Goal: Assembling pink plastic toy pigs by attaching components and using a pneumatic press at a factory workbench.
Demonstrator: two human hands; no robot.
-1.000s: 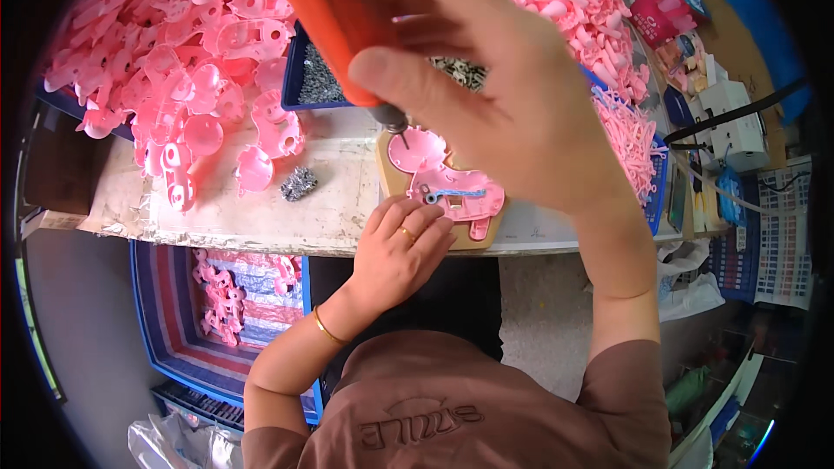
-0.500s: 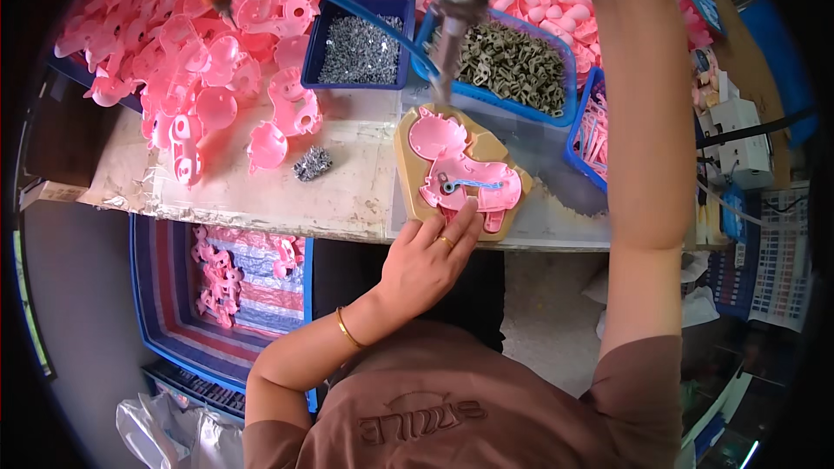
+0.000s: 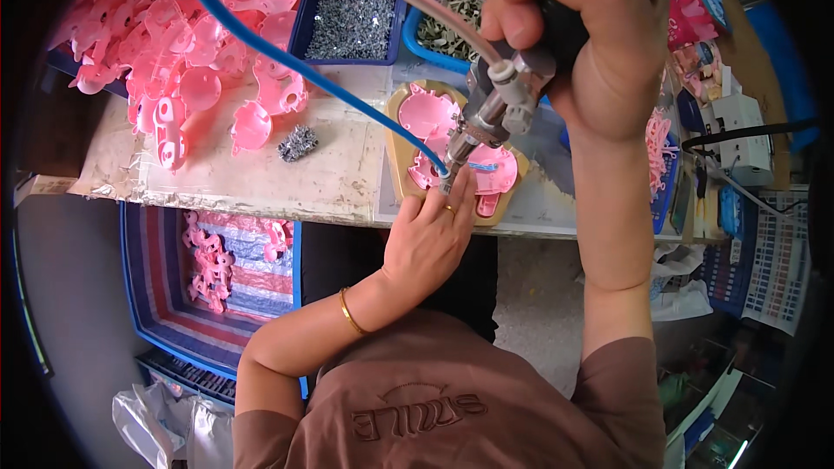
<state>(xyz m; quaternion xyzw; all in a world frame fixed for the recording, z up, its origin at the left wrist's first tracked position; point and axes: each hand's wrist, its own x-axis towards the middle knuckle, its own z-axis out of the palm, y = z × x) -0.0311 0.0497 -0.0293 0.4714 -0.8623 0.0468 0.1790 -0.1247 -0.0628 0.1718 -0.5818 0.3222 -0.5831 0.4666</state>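
My right hand (image 3: pixel 599 43) is wrapped round a power screwdriver (image 3: pixel 486 117) with a silver metal front end and a blue hose (image 3: pixel 287 59). The driver slants down over a pink plastic shell (image 3: pixel 428 113), its tip close to my left fingertips; the exact contact point is hidden. The shell lies in a tan fixture (image 3: pixel 400 152) near the table's front edge. With fingers stretched out, my left hand (image 3: pixel 426 239) rests on the shell's near side. A thin blue strip (image 3: pixel 478 166) shows inside the shell, partly covered by the driver.
Left of the fixture are a small pile of screws (image 3: pixel 298 143) and a heap of pink shells (image 3: pixel 187 43). Behind stand a navy bin (image 3: pixel 347 59) of screws and a light-blue bin (image 3: pixel 434 59) of metal clips. A blue-rimmed crate (image 3: pixel 130 265) with pink parts sits below the table edge.
My right hand has come down and nearer, bringing the screwdriver from above the fixture onto the shell beside my left fingers. My left hand stays on the shell.
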